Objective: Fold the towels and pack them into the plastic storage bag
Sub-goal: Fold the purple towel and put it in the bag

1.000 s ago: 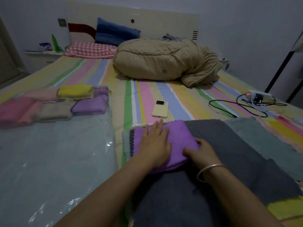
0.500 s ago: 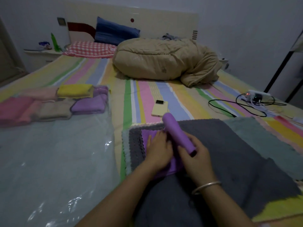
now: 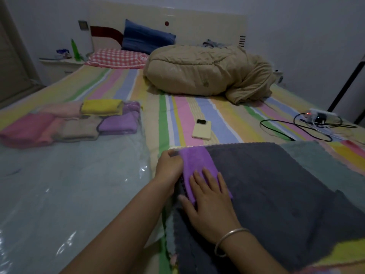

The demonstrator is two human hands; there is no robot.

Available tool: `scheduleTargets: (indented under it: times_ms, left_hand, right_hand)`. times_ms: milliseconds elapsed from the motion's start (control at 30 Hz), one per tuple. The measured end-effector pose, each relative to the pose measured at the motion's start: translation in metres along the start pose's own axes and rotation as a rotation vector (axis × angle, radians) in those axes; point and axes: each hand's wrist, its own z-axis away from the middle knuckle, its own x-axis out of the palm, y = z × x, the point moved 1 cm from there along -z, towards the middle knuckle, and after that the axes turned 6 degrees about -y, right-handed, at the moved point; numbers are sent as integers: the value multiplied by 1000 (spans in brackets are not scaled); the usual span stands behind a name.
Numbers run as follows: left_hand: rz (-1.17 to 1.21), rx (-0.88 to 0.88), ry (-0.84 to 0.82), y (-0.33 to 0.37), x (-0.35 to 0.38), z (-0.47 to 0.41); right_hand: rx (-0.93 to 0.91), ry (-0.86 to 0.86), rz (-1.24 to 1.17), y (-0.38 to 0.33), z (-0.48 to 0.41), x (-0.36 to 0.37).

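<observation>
Two bare hands are working on a purple towel (image 3: 197, 161), folded into a narrow strip and lying on a spread grey towel (image 3: 276, 184) on a striped bed (image 3: 217, 113). At the purple towel's left edge, the left hand (image 3: 169, 167) is pinching it in a curled grip. On its near end, the right hand (image 3: 209, 198) is pressing flat, fingers straight, gripping nothing. Left of the purple towel, a clear plastic storage bag (image 3: 69, 184) is lying, holding folded towels (image 3: 79, 121) at its far end
</observation>
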Motion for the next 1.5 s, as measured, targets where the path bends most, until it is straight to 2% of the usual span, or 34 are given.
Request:
scheduleTargets:
  times_ms: [67, 167, 200, 333, 500, 567, 633, 700, 767, 867, 967, 1067, 1167, 1267, 1333, 1400, 1433, 1500]
  left_hand:
    - [-132, 34, 40, -4, -2, 1]
    - [-211, 50, -14, -6, -3, 12]
    - [-227, 51, -22, -5, -3, 16]
    - [-284, 13, -36, -6, -3, 24]
    - [-204, -115, -40, 1, 0, 41]
    - [-96, -174, -114, 1, 2, 52]
    - [-91, -182, -178, -4, 3, 66]
    - [-310, -36, -189, -16, 2, 77]
    - [-680, 185, -160, -25, 1, 88]
    - [-1063, 445, -79, -31, 2, 100]
    - [-1194, 480, -95, -34, -2, 103]
    - [-1183, 471, -159, -38, -7, 97]
    - [-977, 389, -195, -33, -8, 89]
    - [-719, 212, -179, -27, -8, 84]
    - [-613, 119, -136, -27, -8, 82]
    - [-628, 140, -130, -31, -8, 78]
    - [-658, 168, -127, -33, -7, 78]
    - [-754, 229, -113, -37, -8, 79]
  right_hand:
    - [37, -32, -164, 11, -9, -7]
    - [224, 152, -446, 36, -24, -19]
    - [299, 155, -489, 43, -26, -21]
    - [448, -83, -687, 53, -27, -31]
    - [341, -231, -838, 58, -12, -41]
    - [303, -274, -814, 65, 4, -46]
    - [270, -347, -796, 73, 20, -51]
    - [272, -369, -740, 79, 32, -55]
    - [267, -273, -523, 76, 41, -55]
    - [104, -96, -220, 46, 52, -51]
    - [37, -89, -67, 27, 60, -37]
    - [33, -12, -18, 35, 64, -24]
    - [16, 154, -125, 42, 68, -15]
    - [-34, 225, -268, 43, 74, -16]
    - [-101, 196, -115, 40, 77, -14]
    - [-149, 89, -8, 32, 78, -14]
    - [-153, 46, -11, 30, 77, -15]
    - [-74, -59, -174, 32, 69, -20]
